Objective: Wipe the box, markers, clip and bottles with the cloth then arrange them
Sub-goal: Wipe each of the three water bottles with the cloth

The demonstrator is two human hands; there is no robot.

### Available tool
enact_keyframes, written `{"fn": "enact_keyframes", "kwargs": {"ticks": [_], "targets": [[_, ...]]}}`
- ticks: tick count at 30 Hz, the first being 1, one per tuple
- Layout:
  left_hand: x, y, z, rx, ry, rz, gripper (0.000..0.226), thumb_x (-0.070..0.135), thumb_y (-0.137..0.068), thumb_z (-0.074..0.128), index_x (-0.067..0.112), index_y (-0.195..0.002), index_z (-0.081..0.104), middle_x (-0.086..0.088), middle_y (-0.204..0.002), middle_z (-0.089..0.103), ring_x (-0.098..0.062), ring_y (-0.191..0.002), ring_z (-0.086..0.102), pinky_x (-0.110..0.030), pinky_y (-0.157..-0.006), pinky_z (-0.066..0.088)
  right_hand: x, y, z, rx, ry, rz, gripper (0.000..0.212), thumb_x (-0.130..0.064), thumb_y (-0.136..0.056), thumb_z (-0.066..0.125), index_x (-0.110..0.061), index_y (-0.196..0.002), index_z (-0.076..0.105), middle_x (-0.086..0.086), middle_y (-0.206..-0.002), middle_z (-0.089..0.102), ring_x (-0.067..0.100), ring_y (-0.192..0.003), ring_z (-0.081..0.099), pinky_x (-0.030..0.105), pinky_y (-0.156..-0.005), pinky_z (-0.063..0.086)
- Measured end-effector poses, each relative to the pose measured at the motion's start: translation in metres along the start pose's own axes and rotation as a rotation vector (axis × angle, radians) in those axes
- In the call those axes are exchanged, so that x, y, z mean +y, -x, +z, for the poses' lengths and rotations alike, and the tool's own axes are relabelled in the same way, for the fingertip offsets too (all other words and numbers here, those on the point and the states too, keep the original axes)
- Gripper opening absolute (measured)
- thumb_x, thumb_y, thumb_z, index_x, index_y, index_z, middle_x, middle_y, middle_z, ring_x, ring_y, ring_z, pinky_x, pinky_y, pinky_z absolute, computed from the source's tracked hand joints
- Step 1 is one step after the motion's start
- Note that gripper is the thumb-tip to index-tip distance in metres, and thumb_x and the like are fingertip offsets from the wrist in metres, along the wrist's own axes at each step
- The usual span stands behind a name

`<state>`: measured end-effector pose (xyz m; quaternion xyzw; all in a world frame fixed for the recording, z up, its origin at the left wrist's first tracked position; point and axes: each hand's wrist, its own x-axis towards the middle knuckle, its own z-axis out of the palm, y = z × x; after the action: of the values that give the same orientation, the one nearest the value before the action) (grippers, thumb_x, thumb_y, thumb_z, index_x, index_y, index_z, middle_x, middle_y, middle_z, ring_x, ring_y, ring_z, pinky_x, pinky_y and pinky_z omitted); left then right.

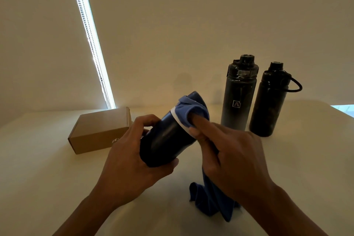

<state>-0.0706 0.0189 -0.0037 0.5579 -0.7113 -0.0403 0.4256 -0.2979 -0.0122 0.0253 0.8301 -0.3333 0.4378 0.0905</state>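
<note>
step: a dark bottle (168,136) is being wiped at its upper end with the blue cloth (193,115); the other items appear not yet arranged, as a judgement.
left hand: the left hand (134,151) is wrapped round the lower body of the dark bottle, fingers (147,119) curled over the far side, thumb under the base end; bottle is held tilted, top toward 1 o'clock, clear of the worktop.
right hand: the right hand (229,155) grips the cloth, index finger pushed into a cloth fold against the bottle's neck band, other fingers curled round the bunched cloth; the loose tail hangs to the worktop at 6 o'clock.
how to do it well: the bottle is best turned by the left hand while the cloth is kept pressed by the right, so the whole band and cap are covered; grip should be kept firm, since a smooth tilted body could slip.
remaining bottles: a grey bottle with a logo (238,97) and a black bottle with a loop strap (268,101) stand upright at 2 o'clock, just beside each other, both look dusty.
box: a brown cardboard box (99,132) lies closed at 9 o'clock of the held bottle; a small metal ring, possibly the clip (115,140), is half hidden at its near edge.
markers: not seen.
worktop: pale worktop (57,178), smooth, dimly lit.
room: plain beige blind or wall behind; a bright strip of daylight with a bead chain (90,38) runs up at 11 o'clock.
</note>
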Motion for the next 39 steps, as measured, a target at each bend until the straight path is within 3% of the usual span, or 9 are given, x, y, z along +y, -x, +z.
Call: {"fn": "enact_keyframes", "kwargs": {"ticks": [6, 9, 11, 15, 18, 26, 29, 33, 39], "targets": [[0.001, -0.003, -0.004, 0.015, 0.091, -0.072, 0.089, 0.060, -0.055, 0.092, 0.058, -0.127, 0.039, 0.034, -0.117, 0.059, 0.014, -0.107, 0.058, -0.003, -0.072, 0.051, -0.001, 0.001, 0.009, -0.004, -0.039, 0.063, 0.039, -0.037, -0.102, 0.042, -0.026, -0.139, 0.045, -0.024, -0.077, 0.037, -0.008, -0.049, 0.033, 0.006, -0.051, 0.030], [0.001, -0.003, -0.009, 0.035, 0.197, -0.130, 0.089, 0.062, -0.052, 0.090, 0.056, -0.128, 0.044, 0.034, -0.119, 0.060, 0.009, -0.105, 0.063, -0.014, -0.072, 0.055, -0.008, 0.003, 0.020, -0.007, -0.081, 0.009, 0.022, -0.044, -0.105, 0.035, -0.030, -0.117, 0.048, -0.023, -0.071, 0.033, 0.000, -0.044, 0.038, 0.016, -0.042, 0.040], [0.001, -0.003, -0.009, 0.020, 0.309, -0.185, 0.087, 0.063, -0.054, 0.094, 0.054, -0.128, 0.048, 0.029, -0.117, 0.065, 0.003, -0.103, 0.068, -0.019, -0.069, 0.059, -0.005, 0.004, 0.022, 0.047, -0.092, 0.006, 0.028, -0.048, -0.106, 0.024, -0.031, -0.107, 0.046, -0.022, -0.070, 0.031, 0.002, -0.039, 0.042, 0.021, -0.037, 0.046], [-0.004, -0.003, -0.013, -0.050, 0.518, -0.259, 0.084, 0.053, -0.052, 0.087, 0.040, -0.129, 0.057, 0.012, -0.116, 0.074, -0.015, -0.104, 0.074, -0.028, -0.074, 0.063, 0.009, 0.004, 0.017, 0.037, -0.087, 0.082, 0.030, -0.041, -0.104, 0.038, -0.027, -0.127, 0.051, -0.024, -0.072, 0.041, 0.001, -0.048, 0.045, 0.013, -0.046, 0.045], [-0.007, -0.002, -0.016, -0.033, 0.590, -0.270, 0.086, 0.048, -0.049, 0.085, 0.035, -0.130, 0.057, 0.008, -0.116, 0.075, -0.017, -0.107, 0.073, -0.034, -0.078, 0.062, 0.009, 0.003, 0.011, 0.070, -0.211, 0.139, 0.030, -0.043, -0.104, 0.039, -0.027, -0.125, 0.053, -0.021, -0.063, 0.045, 0.007, -0.053, 0.053, 0.014, -0.046, 0.042], [-0.001, 0.001, -0.012, 0.136, 0.393, -0.140, 0.082, 0.060, -0.046, 0.081, 0.067, -0.118, 0.044, 0.048, -0.106, 0.060, 0.019, -0.102, 0.061, -0.001, -0.072, 0.049, -0.020, 0.005, 0.010, 0.082, -0.412, 0.052, 0.033, -0.041, -0.107, 0.037, -0.022, -0.128, 0.054, -0.016, -0.065, 0.047, 0.006, -0.051, 0.049, 0.008, -0.049, 0.034], [0.004, -0.001, -0.013, 0.150, 0.353, -0.064, 0.079, 0.056, -0.052, 0.082, 0.081, -0.114, 0.040, 0.047, -0.113, 0.059, 0.018, -0.107, 0.060, 0.000, -0.076, 0.048, -0.029, 0.004, 0.009, 0.082, -0.415, 0.032, 0.035, -0.047, -0.107, 0.033, -0.027, -0.130, 0.050, -0.017, -0.079, 0.050, 0.005, -0.057, 0.054, 0.011, -0.052, 0.043], [0.003, -0.001, -0.010, 0.168, 0.301, 0.027, 0.082, 0.054, -0.059, 0.083, 0.058, -0.129, 0.042, 0.034, -0.121, 0.061, 0.005, -0.112, 0.063, -0.006, -0.083, 0.051, -0.038, 0.004, 0.009, 0.076, -0.392, 0.028, 0.033, -0.047, -0.106, 0.034, -0.026, -0.126, 0.051, -0.026, -0.075, 0.038, -0.006, -0.057, 0.044, 0.002, -0.058, 0.035], [0.005, -0.003, -0.010, 0.150, 0.238, 0.045, 0.087, 0.059, -0.057, 0.080, 0.078, -0.125, 0.031, 0.048, -0.119, 0.054, 0.018, -0.111, 0.058, 0.001, -0.081, 0.045, -0.042, 0.001, 0.009, 0.093, -0.371, 0.025, 0.025, -0.043, -0.105, 0.039, -0.023, -0.110, 0.053, -0.024, -0.073, 0.033, -0.007, -0.055, 0.035, 0.000, -0.058, 0.030]]}}
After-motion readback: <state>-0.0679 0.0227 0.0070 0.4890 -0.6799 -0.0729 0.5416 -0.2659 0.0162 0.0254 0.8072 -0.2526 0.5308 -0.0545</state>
